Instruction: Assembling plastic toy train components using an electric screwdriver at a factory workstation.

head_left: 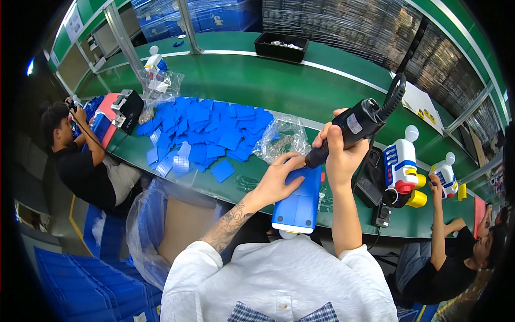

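Observation:
My right hand (343, 155) is wrapped round a black electric screwdriver (357, 126). The tool points down and left, its tip at the far end of a blue plastic housing (298, 201). That housing stands at the table's near edge with a white rim toward me and dark round spots near that end. My left hand (276, 180) grips its left side, thumb across the blue face and fingers close to the screwdriver tip. Whether the tip touches a screw is hidden. Beyond my left hand lies a crumpled clear plastic bag (284, 140).
Many flat blue plastic pieces (201, 129) are heaped left of centre. White-and-blue toy figures (399, 163) with red and yellow parts stand right, beside a black power adapter (367, 185). A black tray (281, 47) sits at the back. A plastic-lined carton (185, 225) is below left. Co-workers sit at both sides.

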